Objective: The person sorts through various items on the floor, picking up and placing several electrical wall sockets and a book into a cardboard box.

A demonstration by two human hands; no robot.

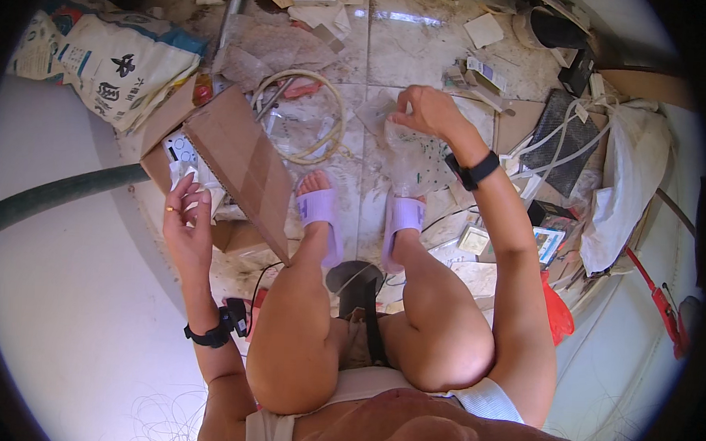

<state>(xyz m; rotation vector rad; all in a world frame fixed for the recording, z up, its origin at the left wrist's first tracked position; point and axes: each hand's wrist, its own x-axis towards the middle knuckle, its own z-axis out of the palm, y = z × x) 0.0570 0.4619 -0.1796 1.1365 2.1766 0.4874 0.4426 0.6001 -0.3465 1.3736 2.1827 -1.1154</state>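
Note:
My left hand (188,222) is raised at the open end of a cardboard box (238,150), its fingertips at a crumpled white piece (185,173). Whether it grips that piece, I cannot tell. Inside the box, white plastic electrical back boxes (182,148) show behind the fingers. My right hand (428,110) pinches the top edge of a clear plastic bag (418,158) with green print, which hangs over the floor by my right foot. Both wrists wear black bands.
A coiled cream hose (341,110) lies beyond my feet. Woven sacks (117,62) stand upper left, and a green hose (59,191) runs at left. White cables (563,135), a white plastic sheet (626,185) and red-handled pliers or a similar tool (668,314) lie at right.

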